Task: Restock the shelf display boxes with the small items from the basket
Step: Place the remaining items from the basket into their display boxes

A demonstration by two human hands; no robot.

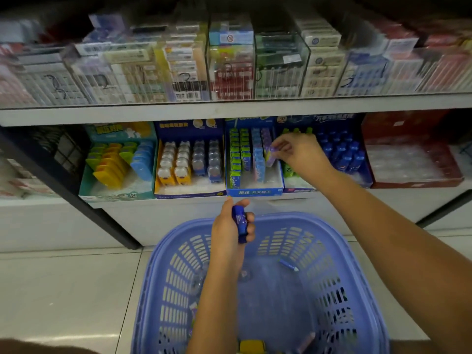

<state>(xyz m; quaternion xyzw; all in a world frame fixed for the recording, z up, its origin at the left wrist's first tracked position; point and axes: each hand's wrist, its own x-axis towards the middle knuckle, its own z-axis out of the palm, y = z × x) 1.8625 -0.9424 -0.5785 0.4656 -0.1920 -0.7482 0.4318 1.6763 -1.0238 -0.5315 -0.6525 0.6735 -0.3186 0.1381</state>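
Right hand (pixel 298 154) reaches into the middle blue display box (pixel 255 192), thumb and fingertips pinching a small purple item (pixel 270 155) at the box's rightmost row. Left hand (pixel 227 226) hovers over the far rim of the lilac-blue basket (pixel 178 277), fingers curled round a dark blue item (pixel 240 223).

Five display boxes stand side by side on the lower shelf (pixel 178 215). The teal box (pixel 86 185) at the left holds yellow, green and light blue pieces. The blue-and-yellow box (pixel 189 194) holds four rows. The middle box also holds four rows, green at the left through light blue to purple. The fourth box (pixel 332 121) holds dark blue bottles and a few green ones. The red box (pixel 408 183) holds blurred contents.

In the basket lie one blue pen-shaped item (pixel 288 265), one yellow item (pixel 251 346) at the near edge and one pinkish item (pixel 306 341); other pieces are too blurred to count.
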